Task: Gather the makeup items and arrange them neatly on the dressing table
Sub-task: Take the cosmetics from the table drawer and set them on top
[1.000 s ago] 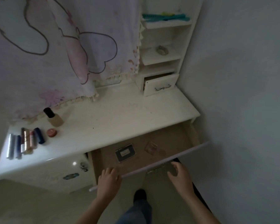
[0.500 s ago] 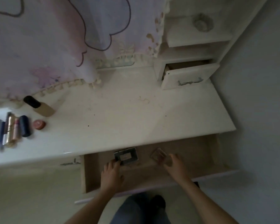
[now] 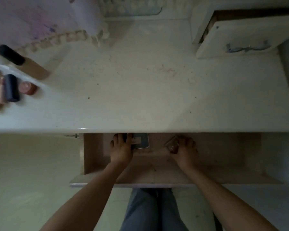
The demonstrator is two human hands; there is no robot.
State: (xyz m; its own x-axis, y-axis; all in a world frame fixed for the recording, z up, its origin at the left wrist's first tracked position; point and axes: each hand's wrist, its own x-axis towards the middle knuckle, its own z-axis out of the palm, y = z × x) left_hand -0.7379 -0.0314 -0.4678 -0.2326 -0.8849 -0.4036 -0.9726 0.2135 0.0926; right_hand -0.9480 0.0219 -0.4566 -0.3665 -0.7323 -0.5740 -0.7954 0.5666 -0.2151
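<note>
Both hands are down in the open drawer: I've got the left hand lying on the dark case, can't tell if it's actually gripping, and the right hand curled round the clear case. Lipsticks lie far left on the tabletop.

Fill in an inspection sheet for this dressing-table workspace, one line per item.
Surface: white dressing table top, faintly marked; open wooden drawer below.
Job's things: dark rectangular compact and small clear case in the drawer; black-capped beige bottle, lipstick tubes and round pink pot grouped top left.
Clutter: nothing seen.
Hands: left hand fingers on compact, grip unclear; right hand fingers curled round clear case.
Cables: nothing seen.
Surroundings: fringed patterned cloth, small white drawer ajar, pale floor.
</note>
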